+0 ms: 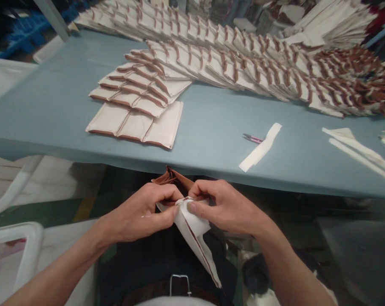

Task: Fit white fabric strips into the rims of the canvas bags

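Pinched shut, thumb against forefinger: left hand [144,214] and right hand [222,206], both on the top edge of a cream fabric piece with brown trim [195,231], fingertips almost meeting. Held in mid-air over the lap, just below the near edge of the blue-grey table [211,127], lower end hanging to a point with brown edging down one side. Behind the knuckles, a bunch of brown material [173,178], seemingly part of the same piece, though hard to tell.

Judging by the grip, a fold or turn of that top corner. Best done with both pinches close together, right at the seam, for an even roll of the trim. Pull lightly and equally, against skewing so thin a cloth. Check against the flat stack of finished pieces [138,114] on the table's near left, trim lines straight and parallel.

Beyond, a long overlapping row of like pieces [243,63] across the far side. To the right, pink-handled snips [252,138] just beside a white strip [261,146], handy for a stray thread. Further right, more cream strips [355,146].
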`<action>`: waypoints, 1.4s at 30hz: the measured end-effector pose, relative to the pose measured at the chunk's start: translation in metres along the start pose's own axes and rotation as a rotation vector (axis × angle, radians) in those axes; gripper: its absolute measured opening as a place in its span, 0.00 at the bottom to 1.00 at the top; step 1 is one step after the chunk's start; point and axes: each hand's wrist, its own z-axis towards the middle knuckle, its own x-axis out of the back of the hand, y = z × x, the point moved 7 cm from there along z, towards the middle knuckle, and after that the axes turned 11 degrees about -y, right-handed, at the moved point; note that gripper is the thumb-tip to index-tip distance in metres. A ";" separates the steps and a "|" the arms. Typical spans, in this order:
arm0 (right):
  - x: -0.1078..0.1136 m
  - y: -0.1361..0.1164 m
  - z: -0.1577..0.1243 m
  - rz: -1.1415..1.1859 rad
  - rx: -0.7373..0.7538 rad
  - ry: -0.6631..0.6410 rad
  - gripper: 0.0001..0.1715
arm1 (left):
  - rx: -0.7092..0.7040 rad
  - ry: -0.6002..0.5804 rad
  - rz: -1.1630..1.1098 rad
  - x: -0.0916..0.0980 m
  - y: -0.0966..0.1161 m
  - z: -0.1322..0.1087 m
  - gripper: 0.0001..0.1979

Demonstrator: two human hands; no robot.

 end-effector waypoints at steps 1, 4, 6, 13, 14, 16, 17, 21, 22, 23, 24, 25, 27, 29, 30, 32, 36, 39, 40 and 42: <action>0.001 -0.002 -0.001 0.003 0.006 0.009 0.06 | -0.003 0.001 -0.032 0.000 0.002 0.000 0.10; 0.003 -0.010 -0.002 -0.014 0.033 0.027 0.08 | 0.006 0.026 -0.092 0.003 0.010 -0.001 0.11; 0.005 -0.016 -0.003 -0.030 0.059 0.045 0.08 | 0.017 0.066 -0.097 0.006 0.015 0.000 0.13; 0.005 -0.028 -0.006 -0.076 0.081 0.086 0.08 | 0.027 0.117 -0.071 0.007 0.024 0.002 0.15; 0.004 -0.028 -0.006 -0.074 0.086 0.088 0.08 | 0.023 0.128 -0.073 0.006 0.023 0.002 0.15; 0.004 -0.029 -0.006 -0.076 0.092 0.098 0.08 | 0.016 0.168 -0.093 0.005 0.020 -0.001 0.15; 0.003 -0.028 -0.006 -0.083 0.095 0.106 0.08 | 0.016 0.190 -0.113 0.004 0.018 -0.002 0.15; 0.002 -0.026 -0.006 -0.146 0.115 0.159 0.07 | 0.034 0.249 -0.214 -0.001 0.009 -0.004 0.14; 0.001 -0.025 -0.006 -0.164 0.121 0.170 0.07 | 0.038 0.252 -0.235 -0.002 0.008 -0.004 0.14; 0.000 -0.024 -0.006 -0.181 0.127 0.179 0.07 | 0.043 0.257 -0.249 -0.003 0.007 -0.004 0.14; -0.001 -0.024 -0.007 -0.196 0.131 0.185 0.07 | 0.048 0.260 -0.257 -0.004 0.007 -0.004 0.14; -0.002 -0.023 -0.007 -0.210 0.133 0.189 0.07 | 0.049 0.264 -0.260 -0.004 0.007 -0.004 0.14; -0.003 -0.021 -0.008 -0.237 0.128 0.197 0.06 | 0.051 0.275 -0.264 -0.005 0.008 -0.004 0.13; -0.004 -0.020 -0.009 -0.260 0.120 0.208 0.06 | 0.053 0.284 -0.269 -0.006 0.008 -0.003 0.13; -0.004 -0.020 -0.010 -0.266 0.117 0.214 0.06 | 0.053 0.287 -0.272 -0.006 0.009 -0.002 0.13; -0.004 -0.020 -0.010 -0.260 0.121 0.223 0.06 | 0.052 0.287 -0.287 -0.008 0.008 -0.001 0.13; -0.004 -0.022 -0.012 -0.242 0.146 0.233 0.08 | 0.025 0.287 -0.389 -0.014 0.000 0.001 0.11; -0.006 -0.023 -0.012 -0.235 0.164 0.232 0.07 | 0.025 0.343 -0.520 -0.018 -0.010 0.001 0.07; -0.006 -0.022 -0.012 -0.228 0.164 0.229 0.07 | 0.035 0.365 -0.556 -0.019 -0.012 0.001 0.06; -0.007 -0.021 -0.011 -0.214 0.158 0.221 0.06 | 0.050 0.397 -0.601 -0.021 -0.015 0.002 0.06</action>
